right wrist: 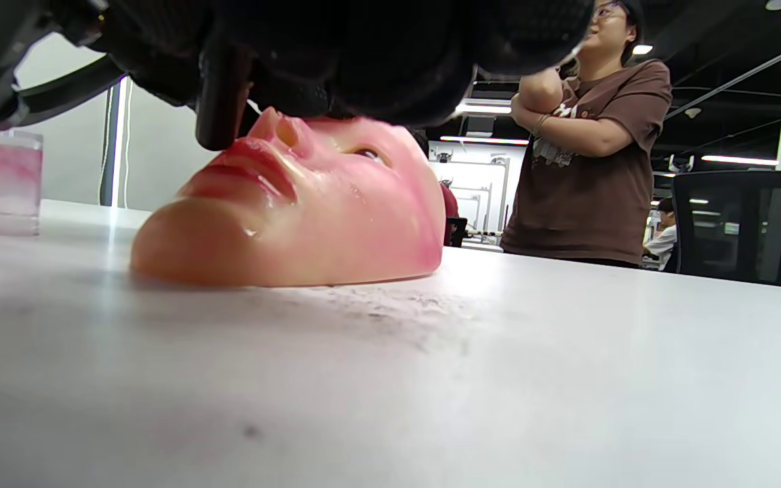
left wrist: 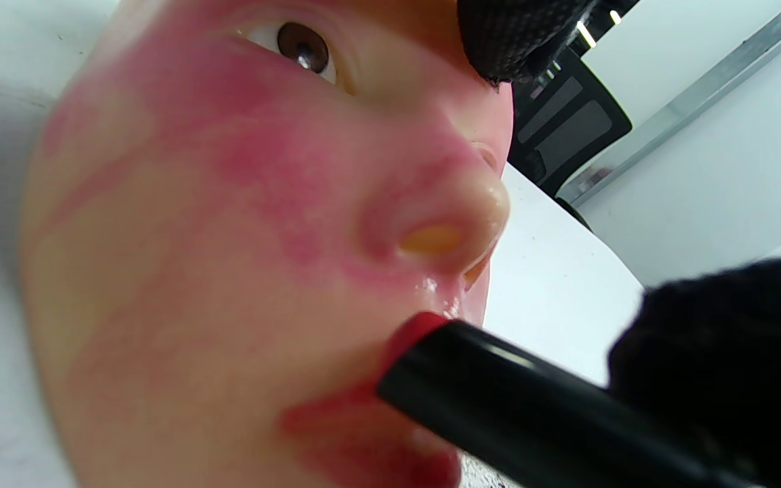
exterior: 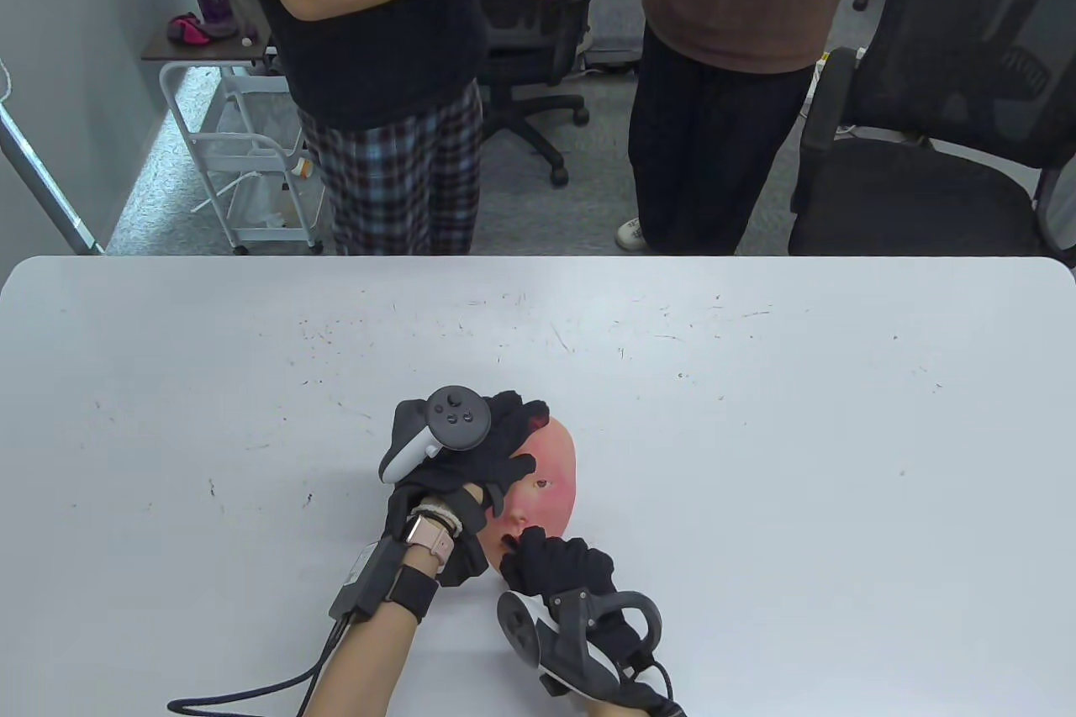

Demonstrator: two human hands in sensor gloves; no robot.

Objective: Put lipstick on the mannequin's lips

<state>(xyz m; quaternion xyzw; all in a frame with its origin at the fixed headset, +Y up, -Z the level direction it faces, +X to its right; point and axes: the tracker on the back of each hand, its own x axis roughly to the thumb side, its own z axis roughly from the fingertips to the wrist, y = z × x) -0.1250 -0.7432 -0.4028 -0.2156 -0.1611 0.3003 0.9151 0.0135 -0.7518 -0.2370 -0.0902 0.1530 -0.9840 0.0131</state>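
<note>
1. Lipstick [left wrist: 533, 413] is closest to the left wrist camera: a black tube with a red tip that touches the mannequin lips [left wrist: 370, 434].
2. On the left of the table view, my left hand [exterior: 471, 456] lies spread over the top and side of the mannequin face [exterior: 551, 473]. It holds the face still on the white surface [exterior: 756, 414]. Its fingers are mostly open, pressing and not gripping.
3. Next to it, lower and to the right, my right hand [exterior: 555, 561] is curled tight around the lipstick, right at the mouth.
4. I think I am in the painting step now. The lips look partly red already. Next I should slide the tip gently along the lip line and not press hard, so the red does not smear onto the chin.
5. Only the left wrist view shows the red tip on the lips. In the table view my hands hide the mouth.
6. Only the right wrist view shows a small clear cup [right wrist: 14, 183] with pink in it, standing well apart from the face.
</note>
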